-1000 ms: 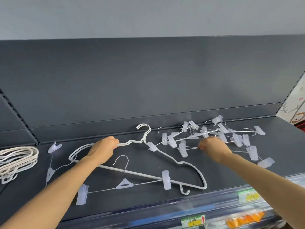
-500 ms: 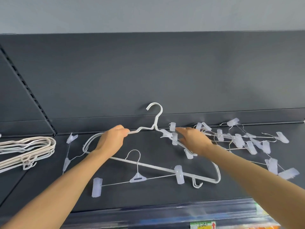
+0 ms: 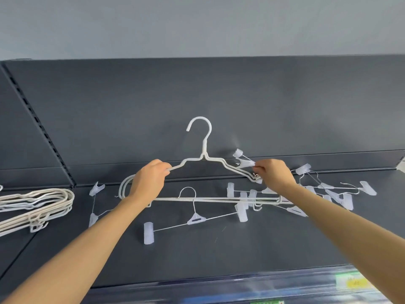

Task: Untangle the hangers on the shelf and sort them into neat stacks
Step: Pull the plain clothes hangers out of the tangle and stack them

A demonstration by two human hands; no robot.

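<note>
Head view: the white hangers (image 3: 205, 150), two or three wire-thin frames held together as one bundle, are lifted upright off the shelf (image 3: 197, 255), hooks pointing up against the dark back panel (image 3: 219, 95). The left hand (image 3: 151, 178) is curled tight round their left shoulder, fingers wrapped over the bar. At their right shoulder the right hand (image 3: 274, 174) pinches a small clip hanger (image 3: 246, 163) between thumb and fingertips; its translucent clips sit against that shoulder, one sticking up above it. Whether it is hooked onto the frame cannot be told.

Just below the white hangers' bottom bar a loose clip hanger (image 3: 196, 219) lies flat on the shelf, its thin hook reaching up behind the bar and a clip at each end of its rod. Down and to the left of the white hangers, past the left wrist, another clip hanger (image 3: 94, 202) lies nearly on end. To their lower right, behind the right forearm, a tangle of clip hangers (image 3: 328, 191) is spread on the shelf, rods crossing and clips pointing all ways, some touching the white hangers' bottom bar. Well to the left of the white hangers a stack of cream hangers (image 3: 37, 205) lies nested flat on the neighbouring shelf section. Far below them, along the shelf's front edge, runs a label strip (image 3: 350, 281) with a yellow tag.
</note>
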